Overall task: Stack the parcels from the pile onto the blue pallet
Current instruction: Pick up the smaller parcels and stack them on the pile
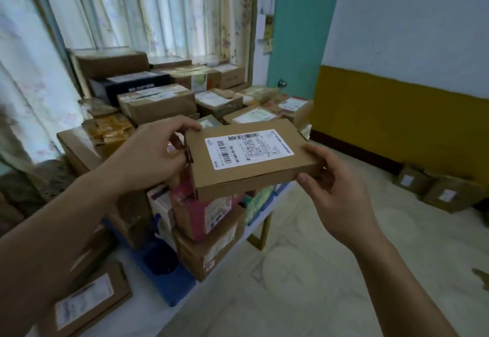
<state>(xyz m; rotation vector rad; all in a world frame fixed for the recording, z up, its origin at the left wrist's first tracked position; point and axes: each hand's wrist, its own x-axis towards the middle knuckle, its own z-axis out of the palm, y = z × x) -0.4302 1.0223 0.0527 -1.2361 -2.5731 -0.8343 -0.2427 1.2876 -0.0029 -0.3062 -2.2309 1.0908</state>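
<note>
Cardboard parcel [251, 158], flat and labelled, is held above the stack, left hand [156, 156] and right hand [336, 193] pinching opposite ends with curled fingers; blue pallet [172, 287] already carries many parcels; two boxes [436, 188], perhaps the remaining pile, sit on the floor.

Floral curtains [111, 11] hanging over the window at the back. Teal door [299, 32] with a round knob [282, 83] to their right. Beyond it, pale wall with a mustard lower band [402, 117]. Light marbled floor [317, 270] below.
</note>
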